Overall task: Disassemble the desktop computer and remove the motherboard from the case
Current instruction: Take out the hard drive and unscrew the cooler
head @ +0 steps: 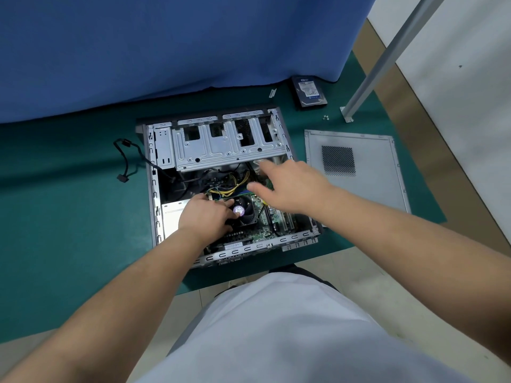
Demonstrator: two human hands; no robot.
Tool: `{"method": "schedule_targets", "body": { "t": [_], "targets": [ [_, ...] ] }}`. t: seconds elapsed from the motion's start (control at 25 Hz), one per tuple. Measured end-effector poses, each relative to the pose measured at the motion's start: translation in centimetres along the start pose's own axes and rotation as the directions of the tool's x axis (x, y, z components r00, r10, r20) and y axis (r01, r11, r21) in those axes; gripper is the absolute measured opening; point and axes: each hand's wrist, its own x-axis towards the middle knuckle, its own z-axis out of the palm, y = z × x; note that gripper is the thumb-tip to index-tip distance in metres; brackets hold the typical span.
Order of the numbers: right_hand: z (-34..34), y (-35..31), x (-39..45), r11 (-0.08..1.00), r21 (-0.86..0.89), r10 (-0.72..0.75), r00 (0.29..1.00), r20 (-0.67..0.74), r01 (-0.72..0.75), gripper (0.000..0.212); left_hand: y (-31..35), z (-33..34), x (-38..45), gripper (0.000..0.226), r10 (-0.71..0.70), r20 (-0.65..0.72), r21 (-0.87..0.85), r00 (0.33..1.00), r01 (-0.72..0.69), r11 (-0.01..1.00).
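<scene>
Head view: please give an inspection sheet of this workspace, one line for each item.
Surface: green mat on the floor.
Job's things: open case lying flat; motherboard inside it; side panel and hard drive laid aside.
Clutter: loose screws near the hard drive.
Hands: left hand rests on the cooler fan; right hand blurred, fingers spread above the motherboard.
Cables: black cable trails out of the case; yellow wires inside.
Surroundings: blue curtain, metal post.
</scene>
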Motion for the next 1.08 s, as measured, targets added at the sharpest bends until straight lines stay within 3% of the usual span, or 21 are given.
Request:
{"method": "schedule_targets", "body": {
  "t": [0.08,0.16,0.24,0.28,0.32,0.4,0.48,0.52,0.56,0.64,0.72,0.8,0.84,0.92,0.96,1.04,1.08],
  "targets": [
    [0.3,-0.5,0.1,0.983,-0.175,0.05,0.995,-0.082,-0.064,0.058,-0.1,0.0,0.0,0.043,0.003,0.004,-0.003,1.0,-0.003,1.0],
    [0.3,-0.9,0.4,0.951,-0.258,-0.185,0.982,-0.034,0.17,0.044,-0.4,0.0,0.0,0.042,0.004,0.007,0.0,1.0,-0.004,1.0],
    [-0.4,-0.9,0.4,0.867,-0.166,-0.458,0.883,0.108,0.47,0.026,-0.5,0.0,-0.1,0.04,0.01,0.004,0.008,1.0,-0.01,1.0],
    [-0.8,-0.8,0.4,0.843,-0.107,-0.51,0.846,0.158,0.528,0.025,-0.6,0.0,-0.1,0.04,0.014,0.002,0.01,1.0,-0.014,1.0],
    [-0.9,-0.8,0.5,0.849,-0.072,-0.507,0.845,0.172,0.524,0.027,-0.6,0.1,-0.1,0.04,0.014,0.003,0.009,1.0,-0.014,1.0],
    [-0.4,-1.0,0.5,0.928,-0.105,-0.351,0.934,0.069,0.356,0.034,-0.5,0.4,-0.1,0.041,0.011,-0.002,0.01,1.0,-0.011,1.0],
    [0.1,-1.4,0.4,0.961,-0.245,-0.152,0.986,-0.071,0.131,0.056,-0.5,0.4,-0.1,0.042,0.008,-0.005,0.014,1.0,-0.008,1.0],
    [0.4,-1.4,0.5,0.946,-0.304,-0.152,0.981,-0.123,0.109,0.058,-0.6,0.4,-0.1,0.042,0.008,-0.002,0.011,1.0,-0.008,1.0],
    [0.7,-1.2,0.5,0.934,-0.317,-0.218,0.967,-0.13,0.168,0.052,-0.6,0.4,-0.1,0.042,0.008,0.002,0.006,1.0,-0.008,1.0],
    [0.4,-0.5,0.5,0.877,-0.204,-0.443,0.896,0.011,0.436,0.031,-0.5,0.4,0.0,0.041,0.01,0.005,0.002,1.0,-0.01,1.0],
    [-0.5,-0.1,0.4,0.841,-0.075,-0.525,0.842,0.124,0.536,0.025,-0.3,0.3,0.0,0.041,0.008,0.004,0.001,1.0,-0.008,1.0],
    [-0.4,-0.4,0.3,0.894,-0.15,-0.419,0.906,0.056,0.422,0.034,-0.1,0.3,0.0,0.041,0.003,0.006,0.001,1.0,-0.003,1.0],
    [-0.1,-0.8,0.1,0.93,-0.242,-0.292,0.956,-0.03,0.276,0.044,-0.1,0.3,0.0,0.041,0.001,0.007,0.002,1.0,-0.001,1.0],
    [0.3,-1.6,-0.1,0.926,-0.376,-0.111,0.978,-0.175,0.038,0.058,-0.1,0.2,0.0,0.042,-0.006,0.014,0.006,1.0,0.006,1.0],
    [0.5,-1.6,0.0,0.923,-0.385,-0.104,0.975,-0.198,0.02,0.054,0.0,0.1,0.1,0.042,-0.007,0.015,0.006,1.0,0.007,1.0],
    [0.5,-1.2,0.2,0.911,-0.322,-0.296,0.952,-0.075,0.258,0.031,-0.1,0.0,0.1,0.041,0.002,0.012,0.004,1.0,-0.002,1.0],
    [0.2,-1.0,0.3,0.872,-0.257,-0.425,0.905,0.027,0.418,0.026,-0.1,-0.1,0.0,0.041,0.008,0.005,0.008,1.0,-0.008,1.0]
  ]
}}
